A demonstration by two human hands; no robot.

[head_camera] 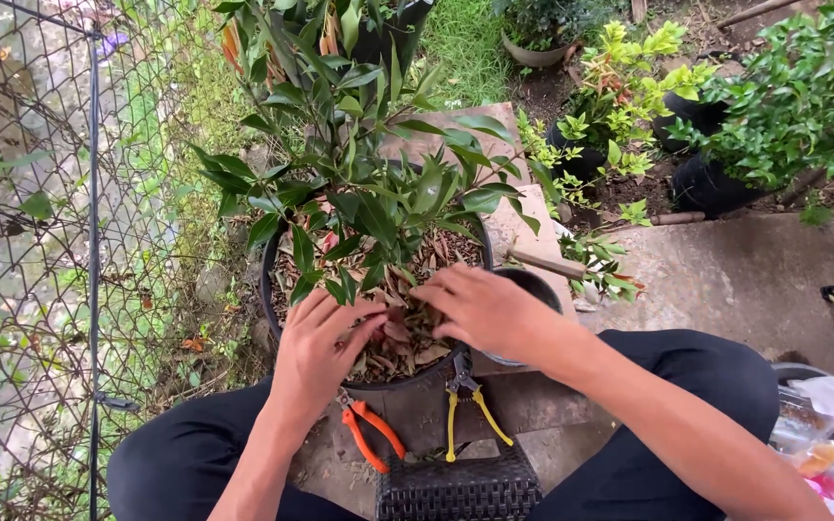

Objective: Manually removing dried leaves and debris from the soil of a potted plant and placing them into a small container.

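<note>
Our left hand (316, 342) and right hand (485, 309) spread loose fingers, holding nothing, on dry brown leaves (407, 338) filling the leafy plant's black pot (272, 299).

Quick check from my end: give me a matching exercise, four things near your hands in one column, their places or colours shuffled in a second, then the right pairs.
Things:
1. Orange-handled pruning shears
2. Yellow-handled pliers
3. Left hand
4. Dark woven plastic basket

Places:
A. Lowest in view, between the knees
B. On the dry leaves in the round black pot, left of the plant stem
C. On the ground just below the left wrist
D. On the ground under the right hand, beside the pot's rim

Pairs: 1-C, 2-D, 3-B, 4-A
</note>
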